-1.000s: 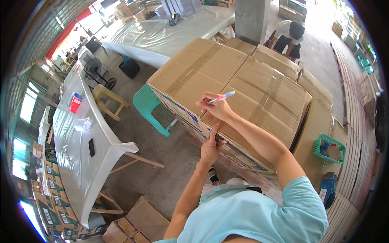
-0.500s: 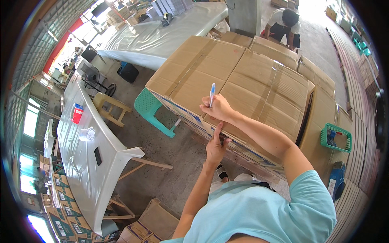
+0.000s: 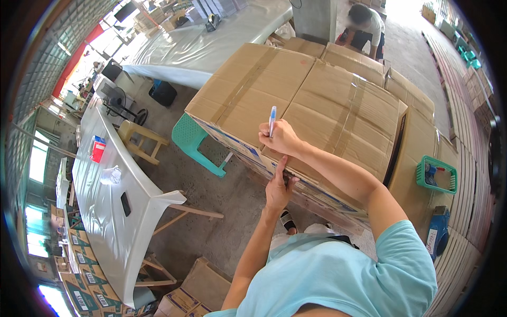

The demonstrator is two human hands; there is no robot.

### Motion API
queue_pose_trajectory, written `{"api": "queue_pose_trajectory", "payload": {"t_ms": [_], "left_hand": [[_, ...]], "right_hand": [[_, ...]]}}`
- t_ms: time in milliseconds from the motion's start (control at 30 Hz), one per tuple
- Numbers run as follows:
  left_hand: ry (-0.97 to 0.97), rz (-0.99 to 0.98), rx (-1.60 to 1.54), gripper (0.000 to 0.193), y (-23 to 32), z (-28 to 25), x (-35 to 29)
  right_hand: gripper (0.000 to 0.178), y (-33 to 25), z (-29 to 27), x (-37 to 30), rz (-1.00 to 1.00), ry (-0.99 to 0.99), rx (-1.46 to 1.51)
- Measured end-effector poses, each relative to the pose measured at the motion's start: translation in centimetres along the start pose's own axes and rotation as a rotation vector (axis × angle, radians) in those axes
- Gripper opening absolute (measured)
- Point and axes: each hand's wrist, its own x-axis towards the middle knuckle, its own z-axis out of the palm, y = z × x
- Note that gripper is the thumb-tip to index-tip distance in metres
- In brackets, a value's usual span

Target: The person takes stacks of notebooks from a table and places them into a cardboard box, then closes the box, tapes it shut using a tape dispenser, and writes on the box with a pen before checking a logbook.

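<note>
A white-and-blue pen (image 3: 272,120) stands almost upright in my right hand (image 3: 281,137), whose fingers are closed around it. That hand rests at the near edge of a large taped cardboard box (image 3: 248,87); its fingers hide the pen's tip. Against the box's near side, just below, is my left hand (image 3: 278,189), index finger stretched upward and thumb apart. Its other fingers are partly hidden. A second large cardboard box (image 3: 343,116) adjoins the first on the right, with clear tape across its top.
At the right, a green plastic basket (image 3: 437,174) with small tools sits on more cartons, near a blue tape dispenser (image 3: 437,232). A teal stool (image 3: 193,142) stands left of the boxes. Farther left is a plastic-covered table (image 3: 113,222) with a phone. A co-worker (image 3: 369,26) bends beyond the boxes.
The pen and my right hand have moved only slightly, still at the box edge. My left hand stays against the side. The co-worker's head has shifted to the left, and the whole view has shifted slightly.
</note>
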Motion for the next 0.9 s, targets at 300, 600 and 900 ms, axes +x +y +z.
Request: {"api": "queue_pose_trajectory", "payload": {"t_ms": [300,600,900], "left_hand": [[0.041,-0.035,-0.02,0.078,0.3,-0.1,-0.2],[0.03,-0.03,-0.045,0.078,0.3,-0.1,-0.1],[0.043,0.06,-0.013,0.075,0.1,0.2,0.1]], "right_hand": [[0.043,1.2,-2.5,2.2,0.586,0.185,1.049],[0.04,1.1,-0.9,0.6,0.124,0.172,0.314],[0.026,0.2,-0.7,0.2,0.054,0.119,0.155]]}}
